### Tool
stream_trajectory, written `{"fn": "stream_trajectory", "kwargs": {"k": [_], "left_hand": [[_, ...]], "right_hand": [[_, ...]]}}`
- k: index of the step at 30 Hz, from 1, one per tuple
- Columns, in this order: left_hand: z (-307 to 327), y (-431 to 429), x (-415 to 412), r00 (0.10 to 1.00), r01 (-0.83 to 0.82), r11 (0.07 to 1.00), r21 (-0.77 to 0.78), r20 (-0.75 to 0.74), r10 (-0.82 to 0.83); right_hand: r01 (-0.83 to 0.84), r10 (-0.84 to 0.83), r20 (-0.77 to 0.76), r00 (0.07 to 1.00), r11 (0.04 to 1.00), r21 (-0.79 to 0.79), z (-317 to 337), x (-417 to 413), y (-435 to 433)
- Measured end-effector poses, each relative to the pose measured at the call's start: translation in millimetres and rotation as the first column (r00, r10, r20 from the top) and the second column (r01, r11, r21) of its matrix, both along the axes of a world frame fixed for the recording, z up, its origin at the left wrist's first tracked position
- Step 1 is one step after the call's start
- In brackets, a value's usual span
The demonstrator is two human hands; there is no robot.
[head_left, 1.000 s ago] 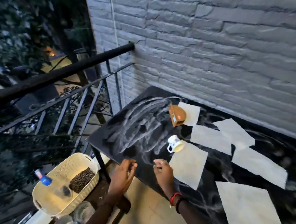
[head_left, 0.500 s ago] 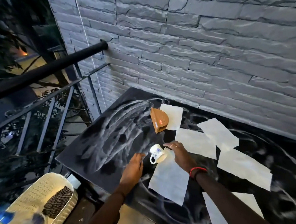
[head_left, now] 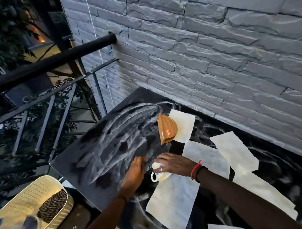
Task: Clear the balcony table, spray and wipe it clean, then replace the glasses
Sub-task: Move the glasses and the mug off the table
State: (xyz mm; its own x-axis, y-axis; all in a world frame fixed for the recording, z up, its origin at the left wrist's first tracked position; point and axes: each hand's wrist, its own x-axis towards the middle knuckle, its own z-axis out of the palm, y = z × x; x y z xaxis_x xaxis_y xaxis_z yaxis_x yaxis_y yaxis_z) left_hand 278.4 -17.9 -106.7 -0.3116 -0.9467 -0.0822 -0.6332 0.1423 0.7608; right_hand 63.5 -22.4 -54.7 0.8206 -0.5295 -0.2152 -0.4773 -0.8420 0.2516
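Observation:
The black balcony table (head_left: 108, 156) is streaked with white cleaner smears. A small white cup (head_left: 160, 176) with a handle lies tipped at the edge of a white paper sheet (head_left: 172, 201). My right hand (head_left: 173, 165) covers the cup from above, fingers curved over it. My left hand (head_left: 133, 174) lies flat on the table just left of the cup, fingertips close to it. A brown half-round plastic holder (head_left: 167, 129) stands farther back on another sheet.
Several more white sheets (head_left: 233, 152) lie across the table's right side. A grey stone wall (head_left: 203, 64) runs behind the table, and a black railing (head_left: 48, 64) is on the left. At lower left, a cream basket (head_left: 30, 195) holds a dark patterned cloth (head_left: 52, 207).
Both hands came up from the table's near edge to the cup. My right hand now covers it, and the cup has shifted slightly. The view moved closer.

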Motion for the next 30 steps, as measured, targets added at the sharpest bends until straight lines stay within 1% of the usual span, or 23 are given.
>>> {"fn": "stream_trajectory", "kwargs": {"k": [3, 6, 8, 10, 12, 14, 17, 19, 22, 27, 29, 30], "left_hand": [[-2, -1, 4, 1.000, -0.015, 1.000, -0.001, 0.008, 0.015], [-2, 2, 12, 0.999, -0.036, 0.999, -0.019, 0.012, 0.036], [0, 6, 18, 0.999, -0.041, 0.998, -0.047, 0.013, 0.042], [-2, 12, 31, 0.998, -0.063, 0.994, -0.086, 0.005, 0.063], [-3, 18, 38, 0.997, -0.077, 0.992, -0.098, -0.008, 0.077], [-3, 26, 50, 0.994, -0.109, 0.988, -0.109, -0.030, 0.107], [1, 43, 79, 0.987, -0.157, 0.976, -0.152, -0.058, 0.150], [0, 56, 102, 0.978, -0.205, 0.962, -0.179, -0.073, 0.195], [0, 81, 140, 0.961, -0.275, 0.943, -0.189, -0.071, 0.266], [-9, 127, 211, 0.923, -0.385, 0.912, -0.142, -0.044, 0.383], [-16, 150, 240, 0.898, -0.439, 0.886, -0.148, -0.029, 0.440], [-21, 163, 254, 0.883, -0.466, 0.873, -0.146, -0.016, 0.469]], "right_hand": [[-0.099, 0.099, -0.017, 0.995, 0.994, -0.050, -6, 5, -4], [-0.105, 0.104, -0.022, 0.994, 0.992, -0.066, -12, 6, -5], [-0.066, 0.066, -0.006, 0.998, 0.997, -0.039, -15, 8, -4], [0.016, -0.017, 0.052, 0.998, 1.000, 0.016, -14, 16, 2], [0.156, -0.165, 0.154, 0.974, 0.985, 0.070, -16, 18, 8], [0.286, -0.306, 0.294, 0.905, 0.952, 0.110, -15, 26, 15], [0.371, -0.435, 0.460, 0.774, 0.901, 0.226, -13, 53, 26], [0.411, -0.516, 0.532, 0.671, 0.857, 0.313, -11, 81, 35], [0.399, -0.581, 0.597, 0.553, 0.814, 0.423, -9, 132, 51], [0.326, -0.614, 0.683, 0.396, 0.789, 0.521, -16, 225, 83], [0.295, -0.626, 0.692, 0.361, 0.780, 0.552, -22, 262, 98], [0.289, -0.646, 0.673, 0.361, 0.763, 0.578, -26, 280, 107]]}}
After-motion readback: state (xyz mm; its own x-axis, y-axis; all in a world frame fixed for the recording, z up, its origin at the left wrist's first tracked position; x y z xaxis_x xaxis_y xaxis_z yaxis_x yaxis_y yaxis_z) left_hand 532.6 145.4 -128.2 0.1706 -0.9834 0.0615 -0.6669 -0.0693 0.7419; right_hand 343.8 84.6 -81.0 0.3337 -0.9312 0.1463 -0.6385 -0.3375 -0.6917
